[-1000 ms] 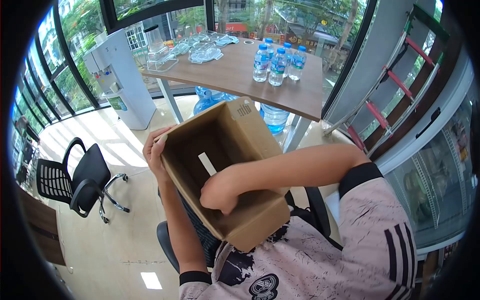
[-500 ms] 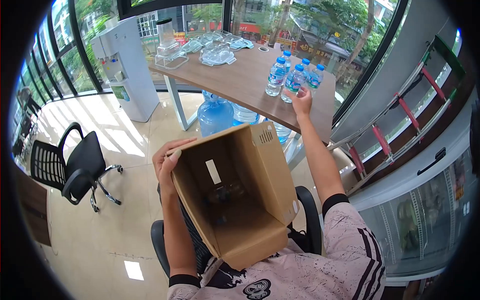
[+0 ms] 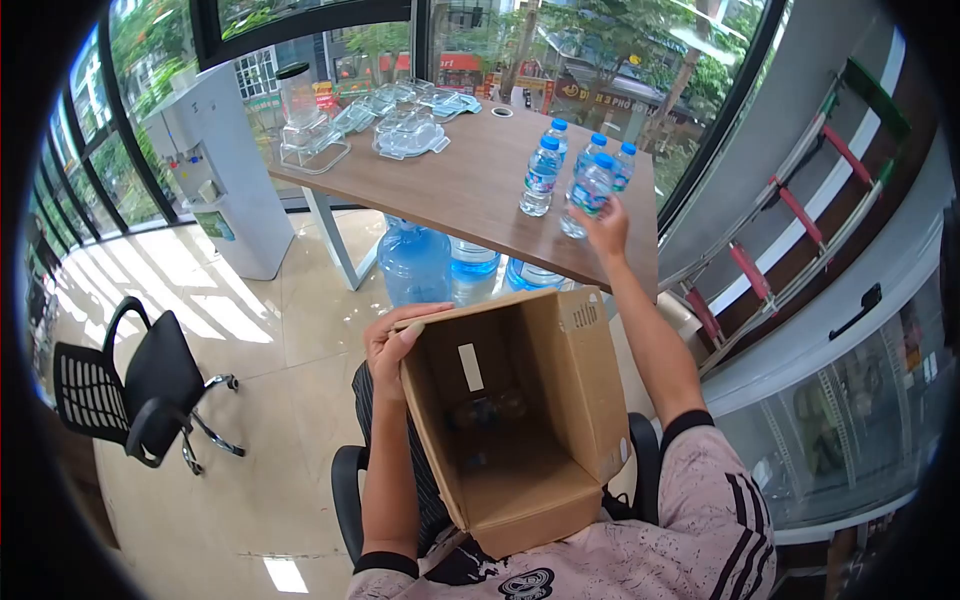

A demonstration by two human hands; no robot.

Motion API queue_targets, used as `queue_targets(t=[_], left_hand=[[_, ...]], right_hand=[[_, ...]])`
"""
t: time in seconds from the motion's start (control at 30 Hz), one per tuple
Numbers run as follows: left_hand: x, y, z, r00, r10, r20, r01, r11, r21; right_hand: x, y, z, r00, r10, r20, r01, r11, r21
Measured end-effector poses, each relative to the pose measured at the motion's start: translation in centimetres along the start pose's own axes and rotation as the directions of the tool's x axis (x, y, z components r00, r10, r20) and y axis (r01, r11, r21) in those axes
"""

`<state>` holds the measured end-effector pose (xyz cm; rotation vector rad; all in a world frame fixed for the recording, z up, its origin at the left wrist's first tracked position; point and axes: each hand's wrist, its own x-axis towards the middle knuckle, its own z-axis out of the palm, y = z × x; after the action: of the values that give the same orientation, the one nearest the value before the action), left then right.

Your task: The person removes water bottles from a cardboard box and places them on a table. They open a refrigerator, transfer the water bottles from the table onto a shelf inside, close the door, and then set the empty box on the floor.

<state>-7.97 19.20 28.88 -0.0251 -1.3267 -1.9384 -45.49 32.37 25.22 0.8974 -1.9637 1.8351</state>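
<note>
My right hand is wrapped round the lower part of a small water bottle with a blue cap, near the front edge of the table. Several similar capped bottles stand close behind and to the left of it. A cardboard box rests in my lap, its open mouth facing up toward me. The fingers of my left hand close over the box's upper left edge, thumb on the inside. Deep in the shaded box lies a clear bottle, and a white strip shows on the inner wall.
On the brown table are clear plastic parts and a dispenser-like stand. Large blue water jugs stand underneath. A water dispenser and black office chair are at left, a folded ladder at right.
My right hand, reaching at the bottles before, now grips one and has it slightly nearer me. The view has shifted, so the box appears lower and farther right, with my left hand still on it.
</note>
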Motion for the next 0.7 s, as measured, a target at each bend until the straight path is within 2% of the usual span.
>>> queue_targets(t=[0.07,0.13,0.2,0.27,0.3,0.37,0.4,0.43,0.47,0.5,0.57,0.6,0.67,0.7], left_hand=[[0.9,-0.5,0.3,1.0,0.009,0.018,-0.009,1.0,0.027],[1.2,-1.2,0.3,0.998,-0.003,0.07,-0.002,0.998,0.07],[1.7,-2.0,1.1,0.995,0.018,0.097,-0.023,0.998,0.052],[2.3,-2.5,1.8,0.992,0.019,0.122,-0.023,0.999,0.032],[2.4,-2.7,2.2,0.988,0.017,0.155,-0.018,1.0,0.007],[2.8,-3.1,3.1,0.985,0.021,0.174,-0.021,1.0,-0.003],[2.9,-3.2,3.4,0.981,0.036,0.189,-0.034,0.999,-0.014],[2.9,-3.1,3.8,0.98,0.036,0.197,-0.033,0.999,-0.015],[2.9,-3.1,4.2,0.98,0.029,0.195,-0.027,1.0,-0.015],[2.8,-3.0,4.4,0.981,0.025,0.191,-0.022,1.0,-0.017],[2.7,-2.8,4.8,0.976,0.027,0.216,-0.016,0.999,-0.052],[2.5,-2.6,4.9,0.977,0.026,0.213,-0.012,0.998,-0.068],[2.0,-2.3,5.1,0.976,0.024,0.219,-0.005,0.996,-0.084],[1.9,-2.2,5.1,0.974,0.034,0.223,-0.013,0.995,-0.096]], right_hand=[[-0.9,-4.9,-3.0,0.998,0.05,0.03,-0.045,0.988,-0.15],[-1.9,-10.0,-5.8,0.99,-0.047,0.137,0.024,0.986,0.164],[-3.4,-14.0,-9.2,0.985,-0.094,0.144,0.06,0.972,0.227],[-4.8,-17.5,-12.0,0.953,-0.209,0.218,0.164,0.965,0.205],[-5.9,-20.6,-12.6,0.955,-0.202,0.216,0.159,0.967,0.202],[-8.2,-26.4,-13.2,0.853,-0.173,0.491,0.014,0.95,0.311],[-9.0,-27.2,-13.4,0.857,-0.17,0.486,0.014,0.951,0.309],[-9.7,-27.9,-13.6,0.694,-0.19,0.695,0.012,0.968,0.252],[-10.3,-28.6,-13.8,0.481,-0.185,0.857,0.029,0.98,0.195],[-11.0,-29.7,-13.3,0.485,-0.186,0.854,0.037,0.98,0.193],[-12.4,-32.1,-11.2,0.173,-0.121,0.977,0.326,0.943,0.059],[-13.2,-32.2,-10.4,0.181,-0.121,0.976,0.332,0.942,0.055],[-14.8,-30.7,-9.0,0.076,-0.062,0.995,0.3,0.953,0.037],[-15.3,-30.0,-8.4,0.082,-0.062,0.995,0.303,0.952,0.035]])
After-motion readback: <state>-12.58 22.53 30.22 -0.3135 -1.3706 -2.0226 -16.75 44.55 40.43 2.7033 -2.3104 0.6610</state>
